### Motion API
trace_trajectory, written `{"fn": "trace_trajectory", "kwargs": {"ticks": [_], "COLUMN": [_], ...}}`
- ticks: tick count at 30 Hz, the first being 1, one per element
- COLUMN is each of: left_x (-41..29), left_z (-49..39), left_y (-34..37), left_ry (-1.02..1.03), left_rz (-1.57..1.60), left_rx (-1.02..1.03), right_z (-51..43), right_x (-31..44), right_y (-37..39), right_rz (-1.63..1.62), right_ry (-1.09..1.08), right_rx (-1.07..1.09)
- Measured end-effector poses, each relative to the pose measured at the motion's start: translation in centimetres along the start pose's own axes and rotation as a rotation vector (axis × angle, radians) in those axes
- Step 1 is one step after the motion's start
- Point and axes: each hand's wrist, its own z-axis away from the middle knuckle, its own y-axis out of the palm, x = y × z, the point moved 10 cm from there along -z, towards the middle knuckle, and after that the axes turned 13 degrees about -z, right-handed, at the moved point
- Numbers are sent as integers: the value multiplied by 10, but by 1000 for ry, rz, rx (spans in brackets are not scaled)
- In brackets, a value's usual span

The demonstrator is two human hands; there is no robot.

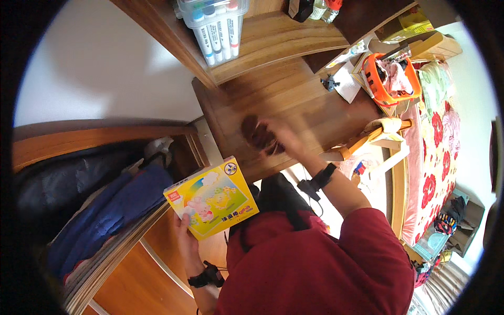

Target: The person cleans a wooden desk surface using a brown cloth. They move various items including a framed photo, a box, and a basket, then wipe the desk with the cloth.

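Observation:
My left hand [187,234] grips the lower left edge of a yellow cardboard box [214,199] printed with a rabbit and a rainbow. The box is held away from the desk's near left corner. Over the wooden desk [275,94], my right hand [281,138] is blurred. Right beside its fingers, or under them, is a dark brown object [256,132], also blurred; whether the fingers hold it cannot be told. Both wrists wear black bands.
A clear plastic case of markers [218,39] stands on the shelf above the desk. At the right are a small dark device [330,83], white paper [348,84] and an orange basket of cloth [376,84]. A wooden chair [362,141] stands by the desk's near edge; a flowered bed [431,157] lies beyond.

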Motion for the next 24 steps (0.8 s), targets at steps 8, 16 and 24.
{"fn": "trace_trajectory", "kwargs": {"ticks": [8,16,24], "left_x": [15,29,38], "left_z": [-2,0,9], "left_y": [-22,-42,-44], "left_ry": [-73,-78,-91], "left_rz": [-38,-45,-12], "left_rx": [-34,-72,-85], "right_z": [-118,-167,-184], "right_x": [65,15,69], "right_y": [-5,-35,-146], "right_rz": [1368,1485,1556], "right_ry": [-460,-446,-185], "right_rx": [-129,-245,-336]}}
